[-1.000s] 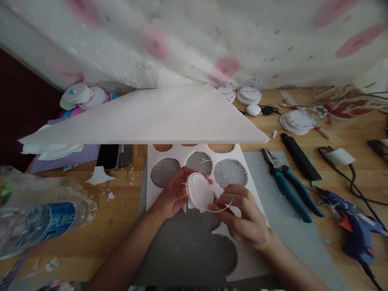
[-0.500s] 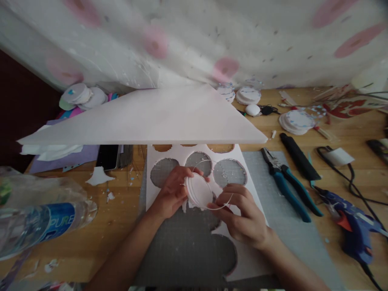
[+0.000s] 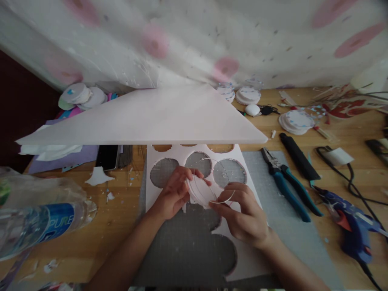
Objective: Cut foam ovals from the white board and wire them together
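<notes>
Between my hands is a small white foam disc [image 3: 200, 190], tilted, with a thin pale wire [image 3: 226, 199] curving over and beyond it. My left hand [image 3: 174, 192] grips the disc by its left and upper edge. The fingers of my right hand [image 3: 242, 212] pinch the wire at the disc's right edge. Both hands are above a white foam sheet [image 3: 251, 258] with round holes cut in it, which lies on a grey cutting mat [image 3: 281, 226].
A large white board [image 3: 169, 117] spans the back. Pliers [image 3: 291, 186], a black cutter [image 3: 298, 155] and a blue glue gun [image 3: 354, 226] lie right. A water bottle [image 3: 39, 226] lies left; a phone [image 3: 107, 157] and stacked discs [image 3: 297, 121] are further back.
The disc has turned and tilted a little in my hands. The wire has shifted slightly, its free end now nearer my right fingers. Both hands stay nearly in place.
</notes>
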`<action>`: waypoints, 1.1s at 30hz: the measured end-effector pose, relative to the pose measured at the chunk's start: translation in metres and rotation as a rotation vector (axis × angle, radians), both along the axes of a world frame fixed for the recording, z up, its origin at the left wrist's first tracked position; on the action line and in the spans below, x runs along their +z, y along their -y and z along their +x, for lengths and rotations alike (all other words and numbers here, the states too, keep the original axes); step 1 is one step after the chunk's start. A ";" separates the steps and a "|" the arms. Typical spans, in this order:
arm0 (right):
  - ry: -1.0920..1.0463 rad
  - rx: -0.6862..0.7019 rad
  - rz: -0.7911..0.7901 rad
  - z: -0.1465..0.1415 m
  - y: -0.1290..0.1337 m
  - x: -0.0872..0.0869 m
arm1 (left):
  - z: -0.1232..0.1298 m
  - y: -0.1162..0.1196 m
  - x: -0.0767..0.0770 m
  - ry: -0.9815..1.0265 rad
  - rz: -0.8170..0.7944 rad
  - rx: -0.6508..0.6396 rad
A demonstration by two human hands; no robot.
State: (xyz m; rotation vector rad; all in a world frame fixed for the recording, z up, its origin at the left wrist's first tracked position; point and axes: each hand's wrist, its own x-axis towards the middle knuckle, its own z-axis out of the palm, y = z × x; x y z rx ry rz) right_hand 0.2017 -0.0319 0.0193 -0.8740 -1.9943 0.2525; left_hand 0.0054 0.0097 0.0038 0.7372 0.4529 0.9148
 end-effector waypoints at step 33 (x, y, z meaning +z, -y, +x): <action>-0.095 0.044 -0.040 -0.004 0.001 0.006 | 0.000 0.001 0.000 0.086 -0.103 -0.072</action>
